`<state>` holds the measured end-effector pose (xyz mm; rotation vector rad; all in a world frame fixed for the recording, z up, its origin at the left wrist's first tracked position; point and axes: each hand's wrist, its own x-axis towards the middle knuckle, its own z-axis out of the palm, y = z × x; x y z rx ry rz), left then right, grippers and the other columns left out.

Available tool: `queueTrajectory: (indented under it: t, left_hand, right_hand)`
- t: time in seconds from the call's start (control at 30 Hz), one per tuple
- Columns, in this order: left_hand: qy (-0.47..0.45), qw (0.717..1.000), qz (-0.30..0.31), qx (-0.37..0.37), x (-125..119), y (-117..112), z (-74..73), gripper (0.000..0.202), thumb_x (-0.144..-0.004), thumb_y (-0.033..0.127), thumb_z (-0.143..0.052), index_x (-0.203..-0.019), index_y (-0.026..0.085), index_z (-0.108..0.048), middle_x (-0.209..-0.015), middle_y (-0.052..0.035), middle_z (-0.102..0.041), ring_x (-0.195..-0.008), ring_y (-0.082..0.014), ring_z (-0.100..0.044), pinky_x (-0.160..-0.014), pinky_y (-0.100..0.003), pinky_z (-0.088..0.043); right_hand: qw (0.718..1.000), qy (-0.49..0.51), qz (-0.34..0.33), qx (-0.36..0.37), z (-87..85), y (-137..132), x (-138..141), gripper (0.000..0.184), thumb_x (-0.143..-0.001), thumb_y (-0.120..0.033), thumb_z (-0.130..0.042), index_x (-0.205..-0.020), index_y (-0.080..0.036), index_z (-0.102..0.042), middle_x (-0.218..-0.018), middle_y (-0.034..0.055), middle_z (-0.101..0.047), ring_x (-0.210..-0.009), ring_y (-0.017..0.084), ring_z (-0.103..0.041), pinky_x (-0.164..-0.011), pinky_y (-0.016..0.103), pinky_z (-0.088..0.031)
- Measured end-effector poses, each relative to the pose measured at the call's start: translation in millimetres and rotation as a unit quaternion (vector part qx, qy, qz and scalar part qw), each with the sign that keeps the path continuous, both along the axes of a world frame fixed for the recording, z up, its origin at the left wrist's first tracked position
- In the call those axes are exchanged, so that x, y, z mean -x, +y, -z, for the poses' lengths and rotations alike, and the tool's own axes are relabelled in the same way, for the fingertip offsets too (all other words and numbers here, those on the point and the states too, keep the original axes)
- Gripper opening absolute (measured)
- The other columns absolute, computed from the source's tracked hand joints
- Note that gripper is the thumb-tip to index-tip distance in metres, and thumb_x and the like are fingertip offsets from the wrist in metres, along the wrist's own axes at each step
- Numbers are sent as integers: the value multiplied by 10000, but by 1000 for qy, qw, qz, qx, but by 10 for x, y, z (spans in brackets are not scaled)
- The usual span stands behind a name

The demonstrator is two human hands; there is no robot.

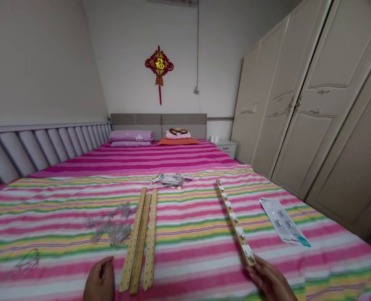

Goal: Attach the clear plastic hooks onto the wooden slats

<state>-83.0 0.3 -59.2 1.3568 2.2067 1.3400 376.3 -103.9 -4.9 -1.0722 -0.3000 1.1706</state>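
We see the right hand at the near end of a long, narrow, pale wooden strip with a row of white fittings, gripping that end between thumb and fingers. The strip slants away from us toward the bed's far end, and we count at least 6 white fittings along its face; we cannot tell whether its far end touches the cloth.

Our left hand is curled into a loose fist over the pink, white, green and yellow striped bedspread. Just to the right of it lie 3 pale wooden strips with rows of small dark holes, roughly side by side and pointing away from us; the left 2 touch.

Beyond the left hand we see a loose heap of small clear plastic packets, and farther left a thin, loosely bent translucent item too faint to identify. A clear plastic bag with whitish contents rests past the far ends of the 3 strips. To the right of the gripped strip lies a flat clear blister pack with a teal corner.
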Motion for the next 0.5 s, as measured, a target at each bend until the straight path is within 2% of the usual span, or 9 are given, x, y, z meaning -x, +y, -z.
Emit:
queueTrajectory:
  t: [0.2,0.4,0.5]
  left_hand:
    - [10,1000,-7,3,12,15,48,318,-769,414,-423,-924,226,-627,-965,-53,-658,-858,-233,-608,-698,-317,-461]
    - [14,999,-4,-34,9,12,90,295,-771,397,-429,-903,219,-624,-956,-47,-661,-864,-222,-607,-710,-304,-466]
    - [7,999,-2,-50,-14,-2,76,294,-772,396,-428,-897,216,-623,-950,-48,-660,-881,-221,-606,-737,-309,-469]
  right_hand:
    - [1000,-7,13,12,107,6,-160,342,-434,-234,-845,-736,-118,-734,-777,79,-760,-722,246,-715,-674,277,-603]
    - [998,26,39,29,210,3,-152,333,-425,-228,-849,-723,-128,-737,-820,70,-764,-788,226,-711,-699,232,-607]
    - [996,50,65,46,317,-33,-149,335,-418,-209,-847,-727,-159,-729,-799,47,-766,-780,208,-713,-669,212,-606]
